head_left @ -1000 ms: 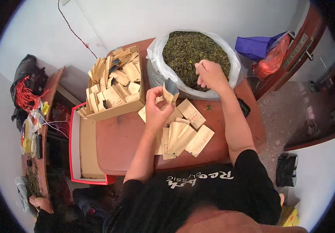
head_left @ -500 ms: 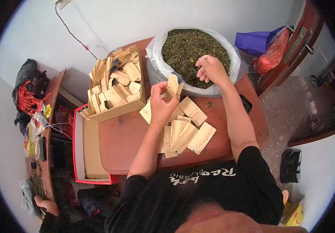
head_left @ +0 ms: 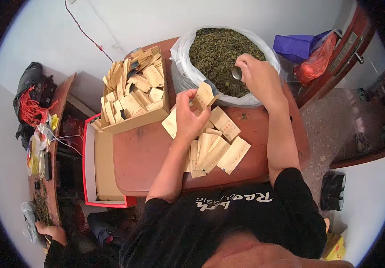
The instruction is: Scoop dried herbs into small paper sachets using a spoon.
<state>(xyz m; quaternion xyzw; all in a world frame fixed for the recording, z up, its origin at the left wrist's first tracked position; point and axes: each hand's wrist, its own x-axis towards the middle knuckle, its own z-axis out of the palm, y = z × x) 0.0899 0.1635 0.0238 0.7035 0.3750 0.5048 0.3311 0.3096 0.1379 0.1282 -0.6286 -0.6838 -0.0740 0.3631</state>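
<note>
Between the fingers of my left hand [head_left: 189, 117] is a small kraft paper packet [head_left: 204, 97], upright, its top edge spread apart. My right hand [head_left: 260, 78] is closed on a small metal spoon [head_left: 236, 73], whose rounded end shows below the fingers; the handle is hidden. It is over a large white plastic bag [head_left: 181, 60] filled with dry, dark green tea-like leaves [head_left: 219, 49]. Several more paper packets [head_left: 225, 123] lie in a loose pile on the table under and beside my left hand.
A cardboard box [head_left: 136, 123] crammed with paper packets stands left on the reddish-brown table [head_left: 143, 161], beside a red-rimmed box lid [head_left: 87, 169]. Farther left, another person's hand [head_left: 53, 232] is by a cluttered wooden surface. Blue [head_left: 293, 47] and red bags [head_left: 317, 62] sit at the right.
My right hand has shifted slightly right and turned over, and the spoon's metal end has come into sight. My left hand still holds the packet, tipped a little more to the right.
</note>
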